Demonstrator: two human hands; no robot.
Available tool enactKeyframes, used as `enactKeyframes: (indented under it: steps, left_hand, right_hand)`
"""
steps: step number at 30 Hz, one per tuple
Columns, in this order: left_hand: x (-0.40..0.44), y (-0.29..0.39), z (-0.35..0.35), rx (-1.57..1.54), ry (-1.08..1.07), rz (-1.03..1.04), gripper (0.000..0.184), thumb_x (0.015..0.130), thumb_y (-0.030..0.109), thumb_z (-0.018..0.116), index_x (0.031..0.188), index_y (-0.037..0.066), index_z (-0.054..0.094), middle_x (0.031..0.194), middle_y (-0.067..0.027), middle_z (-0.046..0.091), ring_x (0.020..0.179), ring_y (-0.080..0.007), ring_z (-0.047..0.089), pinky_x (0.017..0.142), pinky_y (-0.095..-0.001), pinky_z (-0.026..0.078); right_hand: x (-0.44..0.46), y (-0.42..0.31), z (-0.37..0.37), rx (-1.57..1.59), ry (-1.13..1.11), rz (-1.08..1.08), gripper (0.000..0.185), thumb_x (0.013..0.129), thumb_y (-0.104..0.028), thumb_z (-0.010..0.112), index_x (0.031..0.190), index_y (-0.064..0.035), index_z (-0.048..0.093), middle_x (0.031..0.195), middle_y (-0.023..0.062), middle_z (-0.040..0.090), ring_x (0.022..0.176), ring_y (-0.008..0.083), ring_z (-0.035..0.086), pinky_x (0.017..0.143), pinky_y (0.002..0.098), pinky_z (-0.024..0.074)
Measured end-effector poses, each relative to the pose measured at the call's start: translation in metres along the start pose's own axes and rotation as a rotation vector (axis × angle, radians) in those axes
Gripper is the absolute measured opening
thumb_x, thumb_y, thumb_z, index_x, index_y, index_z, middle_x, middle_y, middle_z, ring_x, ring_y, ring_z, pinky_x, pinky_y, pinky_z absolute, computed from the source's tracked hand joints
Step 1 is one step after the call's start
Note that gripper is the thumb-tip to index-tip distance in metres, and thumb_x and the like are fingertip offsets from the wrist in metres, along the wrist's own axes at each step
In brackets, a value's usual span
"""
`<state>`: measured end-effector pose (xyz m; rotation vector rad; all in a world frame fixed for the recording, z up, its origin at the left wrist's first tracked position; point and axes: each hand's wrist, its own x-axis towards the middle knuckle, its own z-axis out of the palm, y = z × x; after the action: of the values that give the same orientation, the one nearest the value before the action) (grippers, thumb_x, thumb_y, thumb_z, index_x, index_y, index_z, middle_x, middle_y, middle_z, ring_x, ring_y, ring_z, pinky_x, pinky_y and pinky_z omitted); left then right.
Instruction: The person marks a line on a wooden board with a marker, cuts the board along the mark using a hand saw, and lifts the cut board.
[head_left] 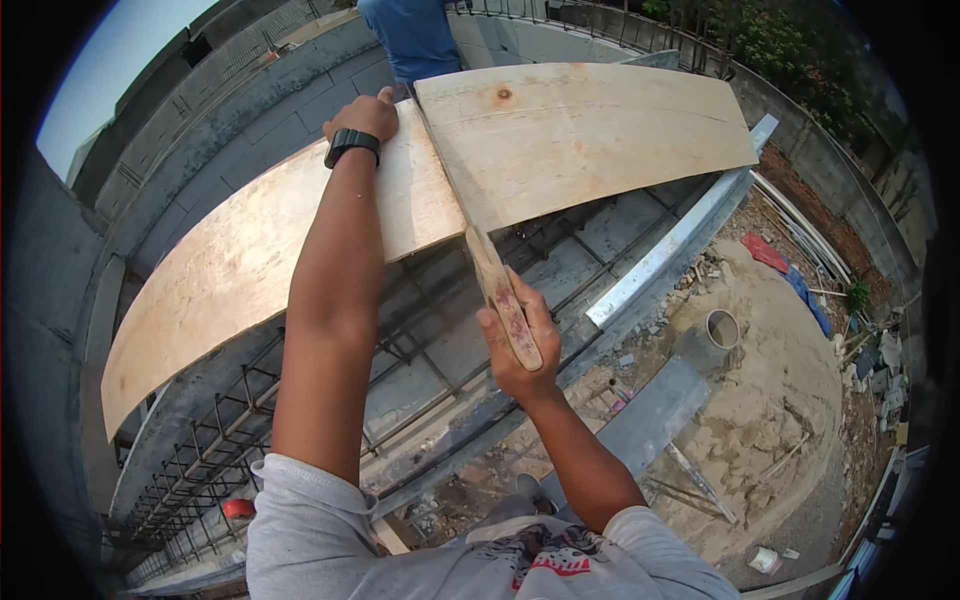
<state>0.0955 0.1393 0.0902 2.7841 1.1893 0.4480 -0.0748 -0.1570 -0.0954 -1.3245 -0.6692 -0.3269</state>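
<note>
A long plywood board spans the view, and a handsaw crosses it. My right hand is closed around the saw's worn wooden handle, below the board's near edge. The thin blade runs up and away along a line across the plywood to its far edge. At that far edge, left of the blade, my left hand presses on the board with its fingers curled over the edge, partly hidden. A black watch is on my left wrist.
Rebar cages and a concrete ledge lie under the board. A metal channel slants at right. Below are a sand pile, a cylindrical pipe and a grey sheet. A person in blue is beyond the board.
</note>
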Motion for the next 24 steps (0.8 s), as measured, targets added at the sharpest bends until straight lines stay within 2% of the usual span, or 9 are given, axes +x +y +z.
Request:
enactKeyframes:
  steps: [1, 5, 8, 11, 14, 17, 18, 21, 24]
  left_hand:
    - [-0.005, -0.005, 0.007, -0.004, -0.03, -0.015, 0.067, 0.107, 0.056, 0.027, 0.136, 0.01, 0.067, 0.14, -0.0168, 0.064, 0.134, -0.0328, 0.058, 0.117, -0.0525, 0.032]
    - [-0.01, -0.003, 0.005, 0.028, 0.013, -0.012, 0.066, 0.107, 0.055, 0.028, 0.137, 0.01, 0.066, 0.141, -0.0167, 0.064, 0.134, -0.0323, 0.058, 0.116, -0.0525, 0.033]
    - [-0.006, 0.0, 0.0, 0.022, -0.022, -0.003, 0.065, 0.107, 0.054, 0.028, 0.138, 0.009, 0.065, 0.142, -0.0159, 0.063, 0.136, -0.0322, 0.056, 0.117, -0.0523, 0.032]
    - [-0.009, -0.009, 0.006, 0.029, -0.019, -0.019, 0.065, 0.107, 0.055, 0.029, 0.14, 0.01, 0.064, 0.146, -0.0152, 0.06, 0.138, -0.0324, 0.054, 0.118, -0.0522, 0.031]
    - [-0.004, -0.005, 0.019, 0.045, -0.059, -0.018, 0.065, 0.107, 0.056, 0.029, 0.142, 0.011, 0.062, 0.148, -0.0143, 0.058, 0.14, -0.0324, 0.052, 0.118, -0.052, 0.031]
    - [0.003, -0.01, 0.009, 0.04, -0.058, -0.044, 0.066, 0.107, 0.056, 0.029, 0.143, 0.011, 0.061, 0.149, -0.0141, 0.057, 0.141, -0.032, 0.051, 0.118, -0.0518, 0.031]
    - [-0.006, -0.013, 0.017, 0.046, -0.081, -0.049, 0.066, 0.107, 0.055, 0.029, 0.144, 0.011, 0.06, 0.149, -0.0141, 0.057, 0.141, -0.0318, 0.051, 0.118, -0.0516, 0.031]
    - [-0.007, 0.001, 0.008, 0.029, -0.081, -0.034, 0.066, 0.107, 0.055, 0.028, 0.144, 0.01, 0.06, 0.149, -0.0144, 0.057, 0.142, -0.0311, 0.051, 0.118, -0.0513, 0.031]
    - [-0.004, -0.005, 0.005, 0.033, -0.078, -0.034, 0.068, 0.107, 0.055, 0.029, 0.144, 0.008, 0.06, 0.149, -0.0165, 0.057, 0.141, -0.0326, 0.051, 0.118, -0.0521, 0.031]
  right_hand:
    - [-0.034, -0.003, -0.017, -0.028, -0.01, -0.008, 0.052, 0.098, -0.014, 0.072, 0.139, 0.0102, 0.052, 0.121, 0.0217, 0.069, 0.106, 0.0233, 0.07, 0.09, 0.0327, 0.0556]
    - [-0.065, -0.01, -0.022, 0.04, 0.035, -0.02, 0.055, 0.098, -0.012, 0.07, 0.141, 0.0135, 0.048, 0.128, 0.0268, 0.067, 0.115, 0.0284, 0.069, 0.097, 0.0343, 0.0541]
    - [-0.004, -0.008, 0.006, -0.008, 0.045, -0.009, 0.049, 0.098, -0.012, 0.071, 0.138, 0.0099, 0.053, 0.121, 0.0204, 0.068, 0.105, 0.0216, 0.068, 0.091, 0.0319, 0.0542]
    - [0.021, -0.003, 0.019, 0.073, 0.054, 0.052, 0.047, 0.098, -0.012, 0.072, 0.137, 0.0083, 0.055, 0.121, 0.0185, 0.068, 0.104, 0.0196, 0.066, 0.089, 0.0317, 0.0535]
    - [-0.05, 0.002, -0.009, -0.04, 0.061, -0.01, 0.05, 0.098, -0.015, 0.072, 0.137, 0.0107, 0.053, 0.122, 0.0205, 0.067, 0.104, 0.0214, 0.067, 0.091, 0.0328, 0.0536]
    - [-0.077, -0.005, -0.016, 0.058, 0.094, 0.029, 0.052, 0.099, -0.017, 0.071, 0.138, 0.0117, 0.052, 0.121, 0.0214, 0.067, 0.103, 0.0223, 0.067, 0.091, 0.0332, 0.0538]
    - [-0.073, 0.0, -0.017, 0.042, 0.058, 0.07, 0.052, 0.099, -0.017, 0.071, 0.138, 0.0115, 0.052, 0.12, 0.0209, 0.068, 0.103, 0.0212, 0.067, 0.09, 0.0328, 0.0538]
    - [-0.007, 0.0, 0.006, -0.02, 0.059, -0.04, 0.052, 0.099, -0.017, 0.072, 0.137, 0.0116, 0.053, 0.118, 0.0195, 0.068, 0.101, 0.0201, 0.067, 0.089, 0.0322, 0.0539]
    - [-0.007, 0.004, 0.013, 0.001, 0.073, -0.043, 0.052, 0.099, -0.016, 0.071, 0.138, 0.0115, 0.052, 0.118, 0.0192, 0.068, 0.099, 0.0202, 0.067, 0.088, 0.0319, 0.0543]
